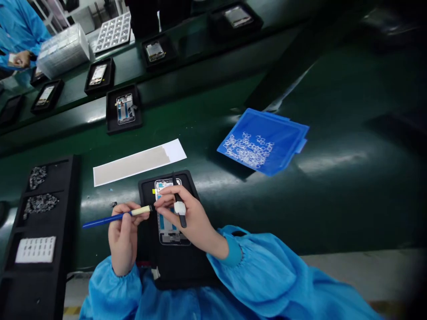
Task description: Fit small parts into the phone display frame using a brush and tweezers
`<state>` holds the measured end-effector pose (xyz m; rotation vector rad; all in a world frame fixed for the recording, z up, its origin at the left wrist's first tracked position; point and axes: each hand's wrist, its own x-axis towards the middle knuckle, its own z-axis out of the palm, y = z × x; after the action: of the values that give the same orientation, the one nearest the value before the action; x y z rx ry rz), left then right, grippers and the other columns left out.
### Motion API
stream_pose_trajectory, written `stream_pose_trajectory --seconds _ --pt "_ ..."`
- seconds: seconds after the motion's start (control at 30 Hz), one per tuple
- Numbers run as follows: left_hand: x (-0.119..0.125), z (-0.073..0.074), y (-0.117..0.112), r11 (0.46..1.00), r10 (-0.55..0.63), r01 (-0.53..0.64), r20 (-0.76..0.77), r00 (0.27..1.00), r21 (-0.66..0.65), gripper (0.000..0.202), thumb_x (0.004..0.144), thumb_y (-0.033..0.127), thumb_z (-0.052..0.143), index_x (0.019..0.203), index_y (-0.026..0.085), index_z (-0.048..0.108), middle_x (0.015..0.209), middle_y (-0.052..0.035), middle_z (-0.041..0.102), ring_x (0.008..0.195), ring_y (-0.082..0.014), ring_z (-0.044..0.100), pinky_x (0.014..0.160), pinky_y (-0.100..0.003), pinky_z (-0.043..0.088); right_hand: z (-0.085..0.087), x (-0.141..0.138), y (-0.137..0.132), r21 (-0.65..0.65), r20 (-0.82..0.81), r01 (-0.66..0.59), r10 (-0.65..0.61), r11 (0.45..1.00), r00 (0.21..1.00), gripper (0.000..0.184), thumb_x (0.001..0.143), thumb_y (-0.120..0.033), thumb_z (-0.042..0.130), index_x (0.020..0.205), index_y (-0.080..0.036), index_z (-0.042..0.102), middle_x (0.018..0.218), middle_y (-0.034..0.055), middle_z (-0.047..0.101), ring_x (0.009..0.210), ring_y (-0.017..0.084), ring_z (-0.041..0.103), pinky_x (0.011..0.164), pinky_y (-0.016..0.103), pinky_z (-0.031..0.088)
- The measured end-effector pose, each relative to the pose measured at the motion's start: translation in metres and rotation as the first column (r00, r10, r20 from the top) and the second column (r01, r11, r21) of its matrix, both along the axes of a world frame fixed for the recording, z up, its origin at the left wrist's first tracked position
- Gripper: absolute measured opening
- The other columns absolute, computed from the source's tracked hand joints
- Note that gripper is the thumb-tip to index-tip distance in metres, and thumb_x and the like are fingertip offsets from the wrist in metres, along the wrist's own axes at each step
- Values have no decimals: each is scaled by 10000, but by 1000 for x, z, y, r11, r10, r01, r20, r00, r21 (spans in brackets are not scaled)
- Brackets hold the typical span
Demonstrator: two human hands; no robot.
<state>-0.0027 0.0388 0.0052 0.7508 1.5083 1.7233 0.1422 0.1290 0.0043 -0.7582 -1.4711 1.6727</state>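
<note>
Head view: the blue pen tool (110, 218) is pinched by left hand (124, 238); right hand (187, 218) fingers (165, 201) pinch black tweezers (178, 202) over the phone frame (168, 229), fitting judged unfinished.

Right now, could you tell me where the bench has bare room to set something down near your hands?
The green bench is bare right of the black fixture, below the blue tray. A narrower strip lies between the white strip and the conveyor fixtures. It is crowded where the left hand holds a blue pen and the right hand a black tool, beside the parts tray.
</note>
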Motion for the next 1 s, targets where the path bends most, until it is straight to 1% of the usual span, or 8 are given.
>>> stream_pose_trajectory --seconds 0.17,0.3,0.4,0.53,0.73,0.8,0.9,1.0 --pt "5 -8 -2 998 64 -65 -149 987 0 178 917 356 633 960 213 537 929 -17 659 792 -168 714 728 -327 634 2 -1 -2 75 13 58 -59 995 998 204 861 -199 641 1044 -236 556 895 23 731 841 181 700 821 347 552" --pt "9 -10 -4 992 126 -117 -302 945 50 150 914 303 642 959 208 536 954 -24 674 846 -183 715 727 -336 640 1 0 -3 110 21 81 -84 991 996 235 853 -173 640 1065 -243 566 932 17 733 882 179 705 863 344 549" --pt "12 -11 -4 989 147 -131 -344 927 70 141 915 292 640 950 199 541 959 -27 676 815 -181 720 703 -339 644 0 0 -4 135 15 104 -107 985 994 259 852 -154 640 1081 -248 565 941 8 733 883 170 707 858 325 551" --pt "13 -12 -3 989 146 -127 -316 937 82 140 915 283 644 950 187 548 957 -30 678 755 -171 726 684 -332 647 2 0 -3 190 25 128 -135 974 991 224 867 -140 616 1056 -249 565 908 1 735 863 166 704 864 321 546" --pt "14 -14 -3 990 137 -121 -275 952 76 135 912 267 651 955 188 550 961 -29 685 768 -175 734 699 -325 647 5 0 -3 213 48 149 -162 966 986 198 860 -146 582 1031 -239 548 842 -12 695 775 156 680 797 294 543" --pt "14 -14 -3 991 129 -117 -243 962 61 154 905 279 661 953 188 547 957 -30 690 762 -178 736 691 -324 648 4 1 -2 220 52 150 -165 964 985 202 851 -145 569 1029 -237 537 842 -9 675 777 156 665 794 297 536" --pt "14 -11 -1 993 119 -118 -146 982 16 226 872 332 702 935 186 543 919 -27 702 710 -173 734 648 -298 643 4 2 0 231 35 137 -149 963 988 207 840 -152 556 1028 -232 522 847 -1 648 804 160 647 817 314 526" --pt "16 -6 4 992 117 -117 -4 993 -46 317 816 394 757 935 186 548 863 -24 720 635 -163 722 599 -268 628 4 2 -1 203 3 108 -111 973 994 217 834 -154 550 1033 -228 507 828 -6 618 755 148 622 768 302 525"
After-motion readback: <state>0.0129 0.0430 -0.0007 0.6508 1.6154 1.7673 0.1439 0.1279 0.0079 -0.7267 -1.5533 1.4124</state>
